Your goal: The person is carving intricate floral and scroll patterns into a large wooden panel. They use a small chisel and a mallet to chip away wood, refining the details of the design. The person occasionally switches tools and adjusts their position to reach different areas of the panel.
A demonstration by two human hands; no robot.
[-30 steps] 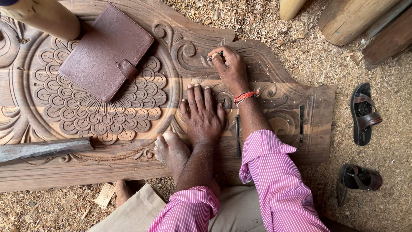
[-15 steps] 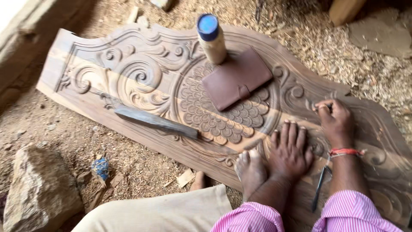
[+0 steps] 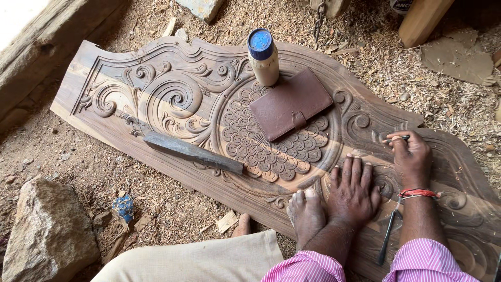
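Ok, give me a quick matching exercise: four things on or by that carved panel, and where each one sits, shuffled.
Things:
1. bottle
2. brown wallet
3. wooden bar
4. chisel

Places:
A. across the panel's lower edge, left of the rosette
B. between the two forearms
C. upright at the rosette's top
D. flat on the rosette's upper right

Pairs: 1-C, 2-D, 3-A, 4-B

On the carved panel [image 3: 156,99] lie a bottle [image 3: 263,57], wallet [image 3: 290,104], and, left, perhaps a blade [image 3: 193,152].
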